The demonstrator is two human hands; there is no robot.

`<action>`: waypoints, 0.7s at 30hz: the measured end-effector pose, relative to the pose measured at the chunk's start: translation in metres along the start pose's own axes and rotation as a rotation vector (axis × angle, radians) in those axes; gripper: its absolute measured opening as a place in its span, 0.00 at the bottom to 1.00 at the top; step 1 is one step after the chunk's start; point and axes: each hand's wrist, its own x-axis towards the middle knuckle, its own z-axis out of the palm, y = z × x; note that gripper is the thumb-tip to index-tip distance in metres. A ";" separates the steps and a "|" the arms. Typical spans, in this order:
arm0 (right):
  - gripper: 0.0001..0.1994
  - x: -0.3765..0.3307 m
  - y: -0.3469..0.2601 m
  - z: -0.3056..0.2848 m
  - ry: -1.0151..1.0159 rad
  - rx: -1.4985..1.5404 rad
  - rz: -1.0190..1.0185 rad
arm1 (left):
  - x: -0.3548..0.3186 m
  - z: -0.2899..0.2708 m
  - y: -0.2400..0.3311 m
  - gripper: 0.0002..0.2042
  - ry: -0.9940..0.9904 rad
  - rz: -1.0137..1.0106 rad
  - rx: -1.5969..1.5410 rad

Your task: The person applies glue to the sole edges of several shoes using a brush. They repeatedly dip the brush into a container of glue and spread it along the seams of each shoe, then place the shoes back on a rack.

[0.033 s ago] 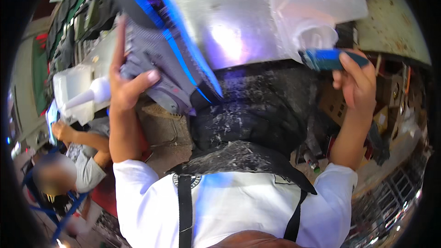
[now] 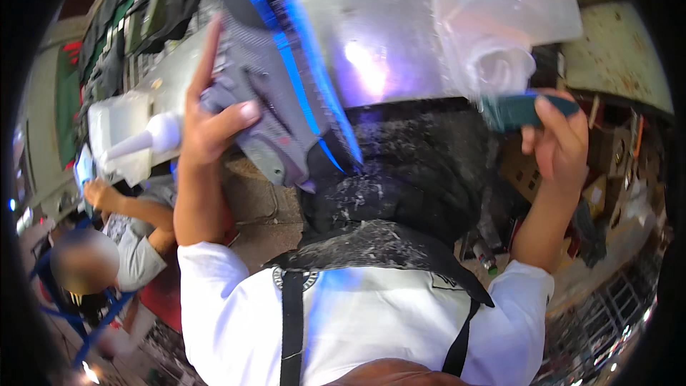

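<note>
My left hand [image 2: 211, 129] grips a grey shoe [image 2: 268, 86] with a blue stripe and a bright blue edge along its sole side. The thumb presses on the upper, while the index finger stretches along it. The shoe is tilted, its lower end over my dark, white-smeared apron [image 2: 407, 164]. In my right hand [image 2: 561, 139] is a brush [image 2: 525, 112] with a dark teal handle, held level between thumb and fingers. Its blurred bristle end points left, just below the round mouth [image 2: 507, 71] of a translucent plastic container [image 2: 500, 0]. I cannot tell whether they touch.
A shiny metal tabletop [image 2: 350, 21] lies ahead. To the left are a white nozzle bottle [image 2: 161, 134], a translucent tub [image 2: 118, 125] and dark pieces [image 2: 143, 28] along a line. Another person [image 2: 136, 250] sits at lower left. Cardboard boxes [image 2: 518, 171] stand below right.
The view has shifted slightly, so most things appear a little farther right and lower. The brush has dropped a little and its handle catches less blue light. Both grips stay the same.
</note>
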 end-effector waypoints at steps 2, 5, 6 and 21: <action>0.13 -0.008 0.010 0.018 -0.136 0.107 -0.024 | 0.007 0.008 -0.001 0.52 -0.036 -0.071 -0.084; 0.14 -0.001 0.029 0.065 -0.222 0.504 -0.144 | 0.014 0.024 0.001 0.50 -0.117 -0.179 -0.179; 0.15 0.007 0.031 0.077 -0.255 0.538 -0.165 | 0.014 0.028 0.002 0.50 -0.134 -0.184 -0.183; 0.18 0.025 -0.016 0.071 -0.795 -0.119 -0.761 | 0.013 0.030 0.013 0.53 -0.210 -0.181 -0.197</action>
